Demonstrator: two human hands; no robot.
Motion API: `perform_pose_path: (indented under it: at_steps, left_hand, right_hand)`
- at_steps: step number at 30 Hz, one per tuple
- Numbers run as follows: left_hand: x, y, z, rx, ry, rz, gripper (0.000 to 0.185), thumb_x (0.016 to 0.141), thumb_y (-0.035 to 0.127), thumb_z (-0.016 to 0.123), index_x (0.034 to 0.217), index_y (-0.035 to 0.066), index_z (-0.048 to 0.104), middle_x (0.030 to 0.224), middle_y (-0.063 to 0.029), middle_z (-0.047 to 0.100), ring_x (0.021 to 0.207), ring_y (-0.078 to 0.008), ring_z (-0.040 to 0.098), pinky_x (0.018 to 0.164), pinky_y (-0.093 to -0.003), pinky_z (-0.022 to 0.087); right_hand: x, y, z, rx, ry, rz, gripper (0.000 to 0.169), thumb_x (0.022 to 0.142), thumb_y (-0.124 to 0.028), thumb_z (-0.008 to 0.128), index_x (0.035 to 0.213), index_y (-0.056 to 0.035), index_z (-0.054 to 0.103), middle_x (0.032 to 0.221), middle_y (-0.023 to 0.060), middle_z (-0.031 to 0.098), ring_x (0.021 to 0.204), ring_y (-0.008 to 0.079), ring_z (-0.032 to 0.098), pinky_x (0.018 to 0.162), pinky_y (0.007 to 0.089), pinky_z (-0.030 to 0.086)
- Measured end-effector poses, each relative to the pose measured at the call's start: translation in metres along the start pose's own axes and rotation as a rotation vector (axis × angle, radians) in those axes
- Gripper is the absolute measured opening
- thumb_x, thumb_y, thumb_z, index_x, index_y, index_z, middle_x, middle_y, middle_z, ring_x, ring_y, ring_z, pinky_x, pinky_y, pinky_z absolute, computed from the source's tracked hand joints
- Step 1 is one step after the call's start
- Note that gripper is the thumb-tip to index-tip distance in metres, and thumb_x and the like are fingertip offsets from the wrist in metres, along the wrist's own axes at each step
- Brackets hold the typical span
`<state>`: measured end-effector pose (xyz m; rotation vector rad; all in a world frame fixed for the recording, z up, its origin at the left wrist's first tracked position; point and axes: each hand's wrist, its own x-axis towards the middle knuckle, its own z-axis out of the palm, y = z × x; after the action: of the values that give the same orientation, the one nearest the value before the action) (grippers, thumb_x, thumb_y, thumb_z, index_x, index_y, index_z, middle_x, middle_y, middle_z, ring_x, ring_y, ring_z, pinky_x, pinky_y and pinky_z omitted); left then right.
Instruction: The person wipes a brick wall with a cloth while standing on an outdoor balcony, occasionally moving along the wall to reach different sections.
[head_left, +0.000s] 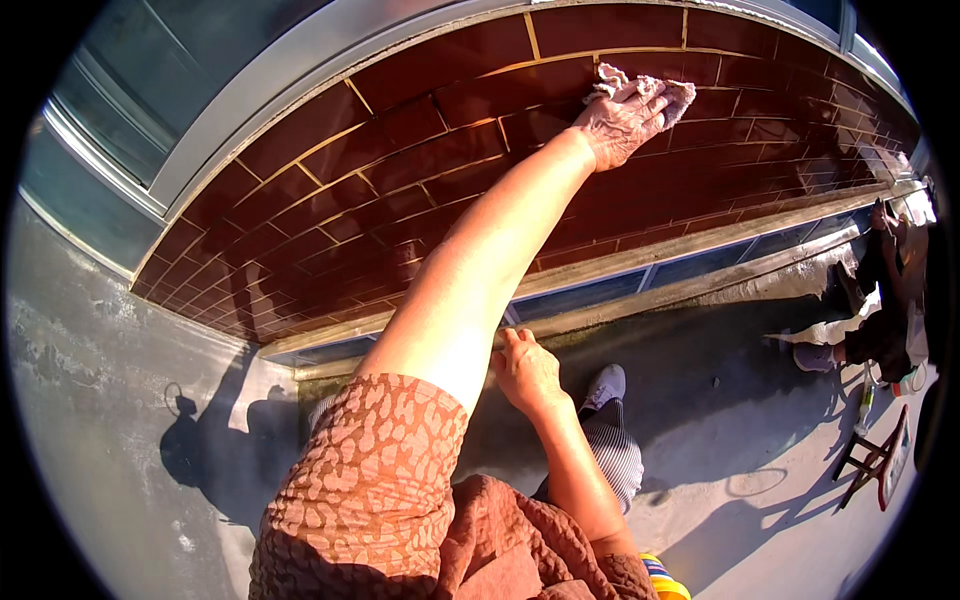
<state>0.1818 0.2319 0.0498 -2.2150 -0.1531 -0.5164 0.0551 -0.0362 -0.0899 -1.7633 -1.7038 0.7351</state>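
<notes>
Stretched up and to the right, my left hand (619, 127) presses a crumpled pale pink cloth (679, 103) against a wall of glossy dark red tiles (480, 90). Cloth shows above and beyond the fingers; the palm is hidden. Lower down, my right hand (529, 373) hangs in front of my body near the foot of the wall, apart from the tiles. Its fingers are loosely bent, the thumb stands off from them, and no object shows in it. Light mortar lines run between the tiles.
Metal-framed window panes (142, 82) border the wall at upper left. A low ledge (600, 319) runs along its base. At right, another person (889, 300) is near a folding stool (877, 457). A yellow container (664, 577) stands beside me on the concrete floor (720, 517).
</notes>
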Motion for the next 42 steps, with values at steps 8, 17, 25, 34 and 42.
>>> perform_pose_path:
  at_steps: [8, 17, 25, 34, 42]
  left_hand:
    - [-0.202, 0.015, -0.036, 0.140, -0.108, -0.343, 0.055, 0.083, 0.025, 0.055, 0.137, 0.011, 0.050, 0.148, -0.0039, 0.041, 0.137, -0.0224, 0.037, 0.117, -0.0421, 0.023]
    - [-0.385, -0.041, -0.104, 0.065, 0.023, -0.967, 0.083, 0.075, 0.033, 0.075, 0.144, 0.009, 0.036, 0.151, -0.0218, 0.029, 0.141, -0.0398, 0.027, 0.111, -0.0506, 0.030]
    - [-0.524, -0.108, -0.167, 0.361, 0.007, -1.356, 0.091, 0.080, 0.039, 0.072, 0.144, -0.006, 0.025, 0.149, -0.0332, 0.019, 0.139, -0.0499, 0.020, 0.114, -0.0538, 0.023]
    - [-0.740, -0.159, -0.181, -0.119, 0.357, -2.291, 0.085, 0.088, 0.071, 0.041, 0.137, 0.002, 0.029, 0.097, -0.0169, 0.047, 0.078, -0.0245, 0.047, 0.063, -0.0362, 0.037]
    - [-0.730, -0.100, -0.114, -0.554, 0.645, -2.357, 0.066, 0.088, 0.073, 0.036, 0.082, 0.008, 0.036, 0.073, -0.0104, 0.049, 0.057, -0.0217, 0.048, 0.051, -0.0335, 0.037]
  right_hand:
    - [0.008, -0.014, 0.022, -0.108, -0.086, -0.046, 0.035, 0.088, -0.021, 0.059, 0.118, -0.0036, 0.056, 0.109, 0.0209, 0.061, 0.094, 0.0387, 0.064, 0.079, 0.0461, 0.052]
    - [0.014, -0.014, 0.065, -0.210, -0.186, -0.111, 0.039, 0.088, -0.022, 0.060, 0.123, -0.0074, 0.053, 0.115, 0.0191, 0.060, 0.100, 0.0384, 0.061, 0.082, 0.0460, 0.051]
    - [0.025, -0.017, 0.094, -0.347, -0.298, -0.103, 0.038, 0.089, -0.026, 0.060, 0.123, -0.0080, 0.055, 0.114, 0.0179, 0.061, 0.104, 0.0368, 0.060, 0.084, 0.0463, 0.050]
    - [0.031, -0.029, 0.113, -0.389, -0.357, -0.123, 0.037, 0.089, -0.026, 0.060, 0.121, -0.0082, 0.056, 0.113, 0.0173, 0.061, 0.100, 0.0360, 0.062, 0.082, 0.0455, 0.051]
    - [0.025, -0.032, 0.100, -0.371, -0.341, -0.112, 0.034, 0.089, -0.026, 0.060, 0.117, -0.0087, 0.054, 0.107, 0.0173, 0.060, 0.094, 0.0357, 0.063, 0.077, 0.0473, 0.051]
